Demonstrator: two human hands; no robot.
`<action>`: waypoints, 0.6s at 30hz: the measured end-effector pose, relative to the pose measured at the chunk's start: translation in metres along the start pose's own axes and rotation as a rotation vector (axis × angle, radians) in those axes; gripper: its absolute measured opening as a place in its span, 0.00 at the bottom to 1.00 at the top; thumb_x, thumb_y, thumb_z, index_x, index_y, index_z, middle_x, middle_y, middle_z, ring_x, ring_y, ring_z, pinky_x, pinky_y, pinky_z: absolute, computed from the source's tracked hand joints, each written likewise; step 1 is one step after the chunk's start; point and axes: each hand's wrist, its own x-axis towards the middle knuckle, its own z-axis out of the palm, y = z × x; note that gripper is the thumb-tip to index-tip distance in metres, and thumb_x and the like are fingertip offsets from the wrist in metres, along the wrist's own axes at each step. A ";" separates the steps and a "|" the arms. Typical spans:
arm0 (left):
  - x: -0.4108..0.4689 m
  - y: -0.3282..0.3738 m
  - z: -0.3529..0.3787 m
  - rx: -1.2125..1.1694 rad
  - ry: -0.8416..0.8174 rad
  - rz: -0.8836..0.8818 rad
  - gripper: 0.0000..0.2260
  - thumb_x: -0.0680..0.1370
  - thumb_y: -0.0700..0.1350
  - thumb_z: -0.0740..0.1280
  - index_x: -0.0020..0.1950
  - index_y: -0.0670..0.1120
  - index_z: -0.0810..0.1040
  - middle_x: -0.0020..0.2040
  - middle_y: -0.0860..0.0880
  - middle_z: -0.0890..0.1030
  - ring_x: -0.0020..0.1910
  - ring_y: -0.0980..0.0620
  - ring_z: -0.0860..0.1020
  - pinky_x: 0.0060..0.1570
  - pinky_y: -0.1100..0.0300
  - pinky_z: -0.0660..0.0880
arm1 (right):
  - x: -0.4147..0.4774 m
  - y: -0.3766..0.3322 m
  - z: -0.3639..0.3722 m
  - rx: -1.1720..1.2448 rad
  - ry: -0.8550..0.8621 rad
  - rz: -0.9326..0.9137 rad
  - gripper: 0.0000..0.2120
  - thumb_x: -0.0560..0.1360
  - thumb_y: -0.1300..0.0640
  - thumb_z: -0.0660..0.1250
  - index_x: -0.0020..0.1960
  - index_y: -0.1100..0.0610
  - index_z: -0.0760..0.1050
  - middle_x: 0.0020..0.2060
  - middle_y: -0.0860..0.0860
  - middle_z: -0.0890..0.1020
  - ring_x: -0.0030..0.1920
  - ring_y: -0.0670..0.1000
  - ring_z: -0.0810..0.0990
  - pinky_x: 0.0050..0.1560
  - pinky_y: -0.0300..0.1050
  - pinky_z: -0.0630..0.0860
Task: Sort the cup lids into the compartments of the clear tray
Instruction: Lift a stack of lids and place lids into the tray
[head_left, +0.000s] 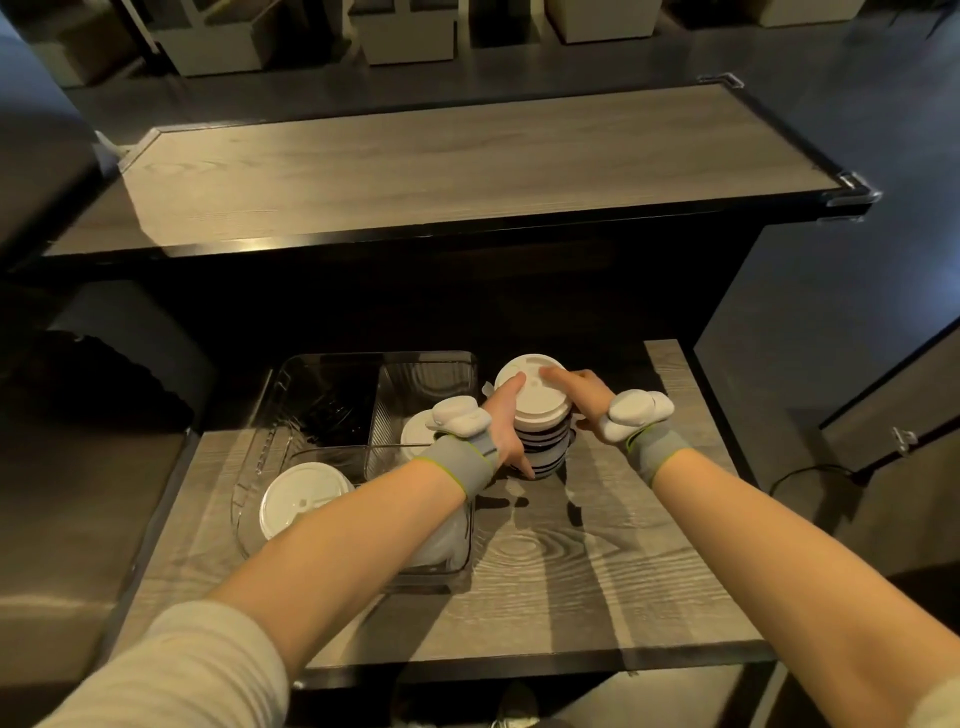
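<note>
A stack of cup lids (540, 415), white on top and black lower down, stands on the wooden counter just right of the clear tray (332, 364). My left hand (506, 421) grips the stack's left side and my right hand (584, 397) holds its right side, a finger resting on the top white lid. The tray has several compartments. White lids (301, 501) lie in the near left one and more white lids (418, 434) show in a right one, partly hidden by my left wrist. The far left compartment looks dark; its contents are unclear.
A raised wooden ledge (467, 166) runs across behind the counter (571, 571). Both wrists wear grey bands with white devices. A dark cable (810, 475) lies on the floor to the right. Boxes stand along the far wall.
</note>
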 end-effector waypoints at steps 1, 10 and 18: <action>-0.004 0.001 0.002 -0.001 -0.009 -0.003 0.38 0.75 0.58 0.65 0.77 0.47 0.49 0.78 0.43 0.46 0.76 0.36 0.46 0.70 0.34 0.46 | 0.000 -0.001 0.000 0.010 0.011 -0.010 0.21 0.76 0.51 0.63 0.61 0.65 0.70 0.43 0.53 0.75 0.34 0.43 0.71 0.33 0.37 0.66; -0.020 0.014 -0.001 0.077 -0.025 0.286 0.48 0.67 0.34 0.75 0.77 0.46 0.49 0.75 0.43 0.60 0.73 0.45 0.61 0.69 0.60 0.60 | -0.017 -0.024 -0.006 0.109 -0.095 -0.006 0.15 0.75 0.47 0.62 0.57 0.55 0.74 0.55 0.57 0.79 0.59 0.57 0.76 0.60 0.53 0.72; -0.045 0.022 -0.029 0.115 -0.325 0.305 0.33 0.73 0.66 0.60 0.73 0.49 0.65 0.73 0.43 0.67 0.71 0.42 0.65 0.70 0.39 0.59 | -0.033 -0.048 0.000 0.251 -0.232 -0.070 0.20 0.74 0.44 0.61 0.62 0.54 0.71 0.57 0.56 0.79 0.57 0.54 0.77 0.52 0.49 0.75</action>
